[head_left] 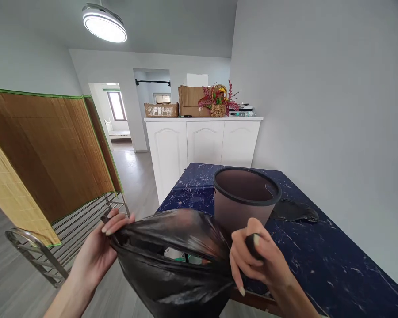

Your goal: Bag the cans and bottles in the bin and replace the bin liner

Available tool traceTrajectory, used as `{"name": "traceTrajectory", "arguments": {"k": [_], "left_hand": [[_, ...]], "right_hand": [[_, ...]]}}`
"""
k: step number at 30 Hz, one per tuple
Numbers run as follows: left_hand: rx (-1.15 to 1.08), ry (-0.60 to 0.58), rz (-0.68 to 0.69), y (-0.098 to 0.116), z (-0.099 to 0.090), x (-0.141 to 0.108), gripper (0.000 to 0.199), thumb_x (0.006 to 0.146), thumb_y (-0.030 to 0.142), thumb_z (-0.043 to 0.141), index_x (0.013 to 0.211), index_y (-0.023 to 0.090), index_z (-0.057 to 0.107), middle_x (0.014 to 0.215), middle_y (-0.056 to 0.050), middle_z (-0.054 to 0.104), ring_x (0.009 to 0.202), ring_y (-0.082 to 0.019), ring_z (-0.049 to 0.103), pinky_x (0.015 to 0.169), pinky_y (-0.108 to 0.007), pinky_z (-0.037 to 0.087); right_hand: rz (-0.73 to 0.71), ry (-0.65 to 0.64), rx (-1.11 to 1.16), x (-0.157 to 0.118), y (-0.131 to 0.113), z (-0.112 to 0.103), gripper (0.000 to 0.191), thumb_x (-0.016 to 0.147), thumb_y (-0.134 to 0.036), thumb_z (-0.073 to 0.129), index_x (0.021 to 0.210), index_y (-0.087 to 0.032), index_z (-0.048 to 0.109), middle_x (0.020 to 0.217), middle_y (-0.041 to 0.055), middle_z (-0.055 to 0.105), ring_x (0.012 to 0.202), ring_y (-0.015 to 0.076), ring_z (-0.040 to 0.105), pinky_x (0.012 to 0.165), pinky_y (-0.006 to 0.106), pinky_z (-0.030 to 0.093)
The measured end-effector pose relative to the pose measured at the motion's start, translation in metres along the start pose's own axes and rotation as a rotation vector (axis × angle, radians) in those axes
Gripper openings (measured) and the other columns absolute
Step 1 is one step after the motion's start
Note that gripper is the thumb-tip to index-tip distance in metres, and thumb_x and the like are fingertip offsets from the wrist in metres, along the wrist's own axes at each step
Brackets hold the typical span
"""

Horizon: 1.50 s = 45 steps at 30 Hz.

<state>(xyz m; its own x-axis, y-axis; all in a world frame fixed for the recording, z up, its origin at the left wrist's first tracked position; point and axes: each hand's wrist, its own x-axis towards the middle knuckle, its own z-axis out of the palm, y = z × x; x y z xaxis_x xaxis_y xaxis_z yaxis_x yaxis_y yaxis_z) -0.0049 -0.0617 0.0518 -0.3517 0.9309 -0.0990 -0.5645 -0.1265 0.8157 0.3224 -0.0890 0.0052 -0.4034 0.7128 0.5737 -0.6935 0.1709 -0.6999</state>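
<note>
A black plastic garbage bag [182, 282] hangs in front of the table edge, stretched between my two hands. My left hand [101, 243] pinches one side of its mouth, and my right hand [255, 256] is closed round the other side, with a bit of black plastic showing between thumb and finger. Through the narrow opening some white and green items [179, 255] show, too hidden to name. Just beyond my right hand stands a pinkish-brown trash can [228, 212] with a black rim, upright on the table.
The dark blue marbled table [318, 260] bears a flat piece of black plastic [293, 211] right of the can. Behind it stands a white cabinet [204, 141] with cardboard boxes [194, 100] and a flower basket [218, 110]. At left, a bamboo mat [53, 150] hangs over a metal rack [82, 225].
</note>
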Motion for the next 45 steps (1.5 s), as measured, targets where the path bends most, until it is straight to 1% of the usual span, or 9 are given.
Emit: {"name": "traceTrajectory", "arguments": {"k": [3, 7, 18, 25, 30, 34, 36, 39, 45], "left_hand": [[0.039, -0.301, -0.004, -0.017, -0.005, 0.0, 0.029, 0.085, 0.022, 0.078, 0.074, 0.023, 0.051, 0.055, 0.01, 0.03, 0.038, -0.006, 0.021, 0.035, -0.015, 0.034], [0.6, -0.503, 0.216, -0.037, -0.019, 0.007, 0.042, 0.097, 0.054, 0.068, 0.072, 0.022, 0.057, 0.056, 0.006, 0.041, 0.049, -0.011, 0.032, 0.047, -0.021, 0.033], [1.293, -0.647, 0.607, -0.075, -0.027, 0.02, 0.017, 0.097, 0.026, 0.048, 0.089, 0.027, 0.063, 0.086, -0.002, 0.072, 0.079, -0.025, 0.067, 0.077, -0.034, 0.048], [1.332, -0.757, 0.639, -0.089, -0.037, 0.03, 0.028, 0.095, 0.019, 0.05, 0.117, 0.027, 0.066, 0.118, -0.005, 0.075, 0.11, -0.026, 0.07, 0.098, -0.036, 0.052], [1.282, -0.711, 0.625, -0.086, -0.027, 0.031, 0.023, 0.096, 0.022, 0.049, 0.107, 0.025, 0.07, 0.108, -0.005, 0.076, 0.101, -0.025, 0.07, 0.092, -0.033, 0.052], [1.139, -0.597, 0.499, -0.066, -0.005, 0.022, 0.032, 0.104, 0.039, 0.043, 0.088, 0.023, 0.067, 0.083, -0.002, 0.068, 0.073, -0.02, 0.059, 0.072, -0.029, 0.046], [1.048, -0.564, 0.433, -0.053, 0.007, 0.014, 0.044, 0.107, 0.049, 0.04, 0.078, 0.023, 0.06, 0.074, 0.0, 0.059, 0.066, -0.018, 0.051, 0.065, -0.028, 0.042], [1.007, -0.562, 0.4, -0.031, 0.024, 0.003, 0.05, 0.108, 0.055, 0.038, 0.072, 0.023, 0.054, 0.073, 0.0, 0.053, 0.07, -0.019, 0.051, 0.066, -0.028, 0.042], [1.319, -0.556, 0.806, 0.002, 0.044, -0.011, 0.032, 0.104, 0.042, 0.045, 0.09, 0.025, 0.067, 0.1, -0.004, 0.068, 0.102, -0.025, 0.062, 0.091, -0.032, 0.046]], "right_hand": [[0.148, 0.031, -0.576, 0.0, 0.002, -0.003, 0.034, 0.106, -0.05, 0.058, 0.081, -0.027, 0.051, 0.066, -0.0079, 0.042, 0.043, 0.0088, 0.04, 0.046, 0.024, 0.042], [0.212, -0.105, -1.323, 0.005, 0.009, -0.002, 0.032, 0.111, -0.041, 0.053, 0.084, -0.024, 0.06, 0.082, 0.0, 0.063, 0.073, 0.0168, 0.06, 0.065, 0.031, 0.04], [0.407, -0.19, -1.661, 0.002, 0.033, -0.015, 0.028, 0.108, -0.04, 0.058, 0.09, -0.024, 0.072, 0.172, 0.0077, 0.043, 0.086, 0.0245, 0.078, 0.076, 0.039, 0.055], [0.49, -0.172, -1.595, 0.007, 0.035, -0.022, 0.029, 0.104, -0.038, 0.061, 0.083, -0.022, 0.072, 0.179, 0.009, 0.022, 0.051, 0.0074, 0.059, 0.065, 0.036, 0.05], [0.392, -0.014, -1.407, 0.004, 0.039, -0.026, 0.031, 0.105, -0.043, 0.057, 0.083, -0.023, 0.069, 0.176, 0.0063, 0.034, 0.066, 0.0144, 0.066, 0.073, 0.039, 0.051], [0.361, 0.246, -0.898, 0.01, 0.036, -0.019, 0.04, 0.106, -0.06, 0.054, 0.088, -0.025, 0.063, 0.105, 0.0071, 0.079, 0.07, 0.0188, 0.064, 0.074, 0.035, 0.05], [0.359, 0.294, -0.675, 0.017, 0.034, -0.014, 0.042, 0.106, -0.064, 0.052, 0.091, -0.026, 0.059, 0.064, -0.0024, 0.064, 0.058, 0.0158, 0.052, 0.067, 0.032, 0.045], [0.283, 0.343, -0.501, 0.031, 0.031, -0.006, 0.044, 0.104, -0.065, 0.058, 0.087, -0.025, 0.055, 0.06, -0.0087, 0.04, 0.058, 0.0121, 0.037, 0.064, 0.028, 0.038], [0.249, 0.226, -0.4, 0.041, 0.034, 0.01, 0.04, 0.107, -0.056, 0.056, 0.135, -0.028, 0.058, 0.08, -0.0059, 0.043, 0.07, 0.0134, 0.05, 0.076, 0.032, 0.046]]}}
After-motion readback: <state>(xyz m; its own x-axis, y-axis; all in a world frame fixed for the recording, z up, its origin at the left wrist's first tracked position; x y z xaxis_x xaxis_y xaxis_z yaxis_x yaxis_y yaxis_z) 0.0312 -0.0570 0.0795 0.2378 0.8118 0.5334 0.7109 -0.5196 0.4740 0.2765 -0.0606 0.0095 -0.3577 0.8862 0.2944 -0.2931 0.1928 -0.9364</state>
